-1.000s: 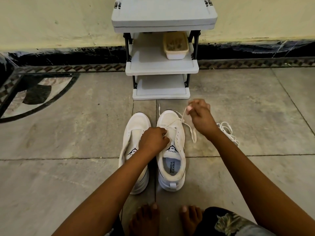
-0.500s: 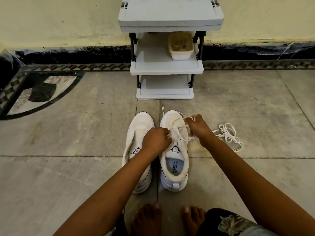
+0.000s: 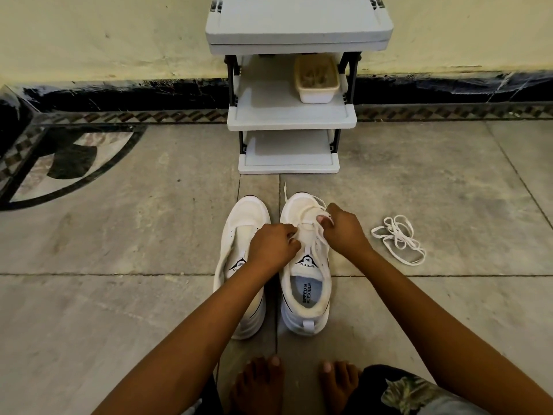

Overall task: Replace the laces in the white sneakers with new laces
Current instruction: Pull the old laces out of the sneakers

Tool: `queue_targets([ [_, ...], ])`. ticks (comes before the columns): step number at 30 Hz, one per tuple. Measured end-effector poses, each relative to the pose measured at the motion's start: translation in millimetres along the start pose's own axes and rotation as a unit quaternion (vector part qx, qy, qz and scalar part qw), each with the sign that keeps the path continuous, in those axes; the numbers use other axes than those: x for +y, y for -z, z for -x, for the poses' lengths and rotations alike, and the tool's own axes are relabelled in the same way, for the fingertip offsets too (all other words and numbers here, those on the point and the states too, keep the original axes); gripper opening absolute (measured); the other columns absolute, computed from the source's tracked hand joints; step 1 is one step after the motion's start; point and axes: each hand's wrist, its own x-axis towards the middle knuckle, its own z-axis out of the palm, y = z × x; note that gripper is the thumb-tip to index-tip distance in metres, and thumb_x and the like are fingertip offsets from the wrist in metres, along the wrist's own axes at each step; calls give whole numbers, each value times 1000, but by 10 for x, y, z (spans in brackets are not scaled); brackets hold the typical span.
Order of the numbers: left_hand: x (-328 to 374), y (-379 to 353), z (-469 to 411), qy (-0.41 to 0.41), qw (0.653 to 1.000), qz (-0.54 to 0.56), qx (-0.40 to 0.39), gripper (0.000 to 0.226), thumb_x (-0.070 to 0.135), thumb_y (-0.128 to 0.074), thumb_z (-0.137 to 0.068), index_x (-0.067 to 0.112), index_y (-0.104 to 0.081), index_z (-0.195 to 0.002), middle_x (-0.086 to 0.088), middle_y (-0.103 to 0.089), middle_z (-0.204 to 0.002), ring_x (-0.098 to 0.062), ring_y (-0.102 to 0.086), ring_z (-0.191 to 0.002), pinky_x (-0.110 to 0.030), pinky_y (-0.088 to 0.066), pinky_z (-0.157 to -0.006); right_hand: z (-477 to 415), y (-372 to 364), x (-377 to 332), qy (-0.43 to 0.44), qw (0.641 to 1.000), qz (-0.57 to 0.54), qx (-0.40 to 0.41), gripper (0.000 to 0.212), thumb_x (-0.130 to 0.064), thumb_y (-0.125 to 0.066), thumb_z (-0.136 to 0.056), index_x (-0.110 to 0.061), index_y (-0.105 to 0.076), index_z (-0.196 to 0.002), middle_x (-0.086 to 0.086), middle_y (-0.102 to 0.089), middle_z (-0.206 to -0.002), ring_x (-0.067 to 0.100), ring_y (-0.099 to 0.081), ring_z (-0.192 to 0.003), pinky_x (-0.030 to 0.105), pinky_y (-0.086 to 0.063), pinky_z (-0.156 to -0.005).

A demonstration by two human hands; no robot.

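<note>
Two white sneakers stand side by side on the floor, toes pointing away from me. The left sneaker [image 3: 242, 265] has no lace in its eyelets. The right sneaker [image 3: 305, 283] has a white lace [image 3: 317, 235] partly threaded over its tongue. My left hand [image 3: 273, 245] pinches the lace at the left eyelet row of the right sneaker. My right hand [image 3: 342, 227] grips the lace at the right side, near the toe end. A loose white lace [image 3: 399, 239] lies in a tangle on the floor to the right.
A grey three-tier rack [image 3: 291, 121] stands against the wall just beyond the shoes, with a cream tub [image 3: 317, 80] on its middle shelf. My bare feet [image 3: 299, 384] are at the bottom edge. Grey floor tiles spread to both sides.
My right hand has come down from a raised pull near the toe to the lace at the shoe's right eyelets. The left hand has stayed at the left eyelets.
</note>
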Motion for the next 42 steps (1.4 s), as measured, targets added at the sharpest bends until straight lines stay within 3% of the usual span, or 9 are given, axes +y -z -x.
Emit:
queue_targets([
  [5, 1, -18, -4, -3, 1000, -5, 0, 30, 20, -56, -86, 10, -66, -113, -13, -66, -112, -31, -57, -104, -34, -47, -84, -64, 159, 58, -39, 998, -8, -47, 32, -34, -49, -96, -2, -55, -94, 16, -61, -91, 30, -56, -88, 28, -28, -63],
  [10, 3, -19, -10, -2, 1000, -6, 2, 34, 21, -55, -86, 15, -64, -119, -11, -65, -118, -31, -56, -109, -33, -47, -87, 13, -21, 32, -21, 987, 56, -147, 27, -33, -45, -98, -10, -54, -86, 21, -61, -114, 34, -55, -105, 28, -30, -70],
  [14, -12, -25, -8, -3, 1000, -9, 3, 33, 20, -55, -86, 13, -66, -116, -12, -66, -115, -32, -57, -107, -35, -47, -85, -13, 201, -73, 25, 996, -52, -63, 28, -20, -43, -99, -1, -56, -115, 19, -59, -115, 28, -55, -100, 29, -38, -78],
  [19, -3, -35, -17, 2, 1000, -7, 6, 29, 19, -56, -86, 8, -67, -109, -13, -67, -110, -32, -57, -103, -36, -47, -84, -179, 603, -207, 34, 994, -98, 25, 23, -20, -41, -99, -13, -47, -79, 13, -51, -87, 21, -45, -79, 26, -22, -60],
  [22, 2, -29, -4, -1, 1000, -12, 1, 29, 19, -55, -86, 8, -66, -110, -14, -66, -111, -32, -57, -104, -37, -47, -84, -165, 367, -106, -7, 997, 35, -69, 27, -25, -41, -99, -3, -58, -104, 23, -61, -108, 31, -55, -94, 29, -32, -68],
  [25, -2, -14, -1, -7, 1000, -10, 1, 33, 20, -54, -87, 12, -65, -117, -12, -65, -117, -31, -56, -108, -35, -47, -86, -37, 41, 45, -46, 986, 79, -139, 46, -32, -41, -99, 3, -42, -128, 23, -55, -126, 36, -52, -115, 33, -39, -83],
  [36, -15, -19, -11, -8, 1000, -2, 1, 35, 21, -55, -87, 15, -64, -120, -11, -65, -116, -30, -57, -107, -34, -47, -86, -49, 34, 172, 53, 987, 125, -86, 33, -16, -43, -97, -7, -50, -127, 21, -53, -117, 36, -51, -107, 34, -40, -81],
  [38, -14, -22, -7, -7, 1000, -2, -1, 34, 20, -54, -87, 14, -65, -118, -12, -66, -116, -31, -57, -107, -35, -47, -86, -34, 81, 162, 64, 992, 75, -80, 31, -13, -44, -96, -4, -52, -125, 21, -52, -111, 35, -51, -104, 32, -38, -77],
  [42, -23, -21, -5, -6, 1000, 1, -2, 34, 19, -54, -87, 14, -64, -119, -11, -65, -117, -30, -57, -107, -34, -47, -86, -31, 436, -69, 35, 967, -251, 30, 14, -12, -43, -98, -13, -54, -107, 11, -49, -111, 18, -51, -96, 20, -41, -74],
])
